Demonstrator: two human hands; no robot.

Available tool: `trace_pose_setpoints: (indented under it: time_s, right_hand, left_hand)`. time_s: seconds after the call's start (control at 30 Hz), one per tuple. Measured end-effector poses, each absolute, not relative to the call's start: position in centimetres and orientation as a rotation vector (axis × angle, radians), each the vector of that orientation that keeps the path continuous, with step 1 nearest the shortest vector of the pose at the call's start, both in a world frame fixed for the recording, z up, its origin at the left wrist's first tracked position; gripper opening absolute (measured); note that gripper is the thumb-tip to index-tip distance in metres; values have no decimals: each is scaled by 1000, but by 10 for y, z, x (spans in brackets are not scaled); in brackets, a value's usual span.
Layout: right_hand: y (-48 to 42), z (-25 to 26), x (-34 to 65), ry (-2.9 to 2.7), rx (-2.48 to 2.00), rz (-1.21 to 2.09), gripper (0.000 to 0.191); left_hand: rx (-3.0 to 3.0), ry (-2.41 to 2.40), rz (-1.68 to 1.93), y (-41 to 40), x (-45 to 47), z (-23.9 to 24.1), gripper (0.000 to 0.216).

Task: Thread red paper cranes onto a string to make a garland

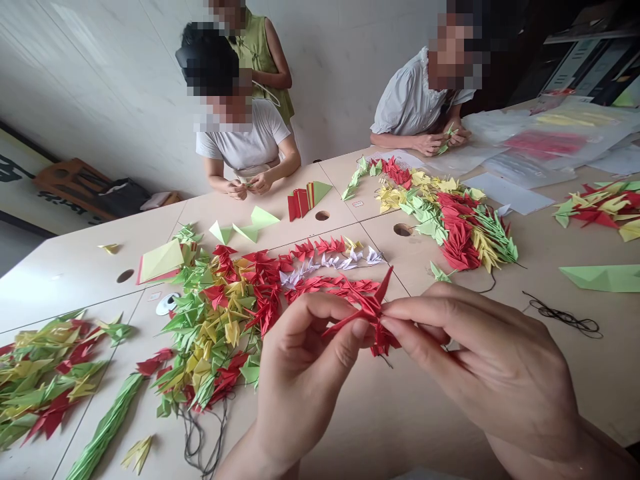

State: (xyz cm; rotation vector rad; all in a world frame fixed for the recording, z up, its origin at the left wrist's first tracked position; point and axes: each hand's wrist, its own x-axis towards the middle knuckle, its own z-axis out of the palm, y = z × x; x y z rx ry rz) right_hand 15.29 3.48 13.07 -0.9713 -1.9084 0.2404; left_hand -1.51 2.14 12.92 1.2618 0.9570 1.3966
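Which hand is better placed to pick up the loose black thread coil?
Right. The right hand is nearer the black thread coil on the beige table; both pinch the red paper crane, left hand farther.

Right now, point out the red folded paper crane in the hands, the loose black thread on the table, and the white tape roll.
red folded paper crane (371,308), head view, on its body above the fingertips.
loose black thread (565,316), head view, middle of the tangle.
white tape roll (167,304), head view, on its rim.

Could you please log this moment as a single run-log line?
left hand: pinching red paper crane | right hand: pinching same crane | strung crane pile behind on table
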Motion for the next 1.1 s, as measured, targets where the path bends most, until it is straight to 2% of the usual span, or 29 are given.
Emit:
trace_pose_setpoints:
  time_s: [0.2, 0.33, 0.47, 0.7, 0.93, 1.1]
  right_hand:
    - [29, 135, 151, -1824, -988, 407, 14]
    - [29, 140, 151, -1806, -984, 547, 14]
    - [31, 139, 154, -1845, -968, 499, 13]
    - [30, 136, 155, -1893, -919, 441, 12]
    - [31, 138, 155, -1915, -902, 466, 10]
    - [32, 134, 157, -1913, -888, 464, 19]
  left_hand:
    - [1338, 1027, 1535, 21, -14, 122, 20]
    - [1649, 1063, 1511, 20, -17, 120, 21]
    - [1740, 1052, 1381, 21, -20, 124, 20]
    - [1494, 910, 1245, 23, -21, 128, 10]
    - [1433, 902, 1265, 24, -22, 128, 13]
    - [1470, 982, 1280, 24, -22, 127, 14]
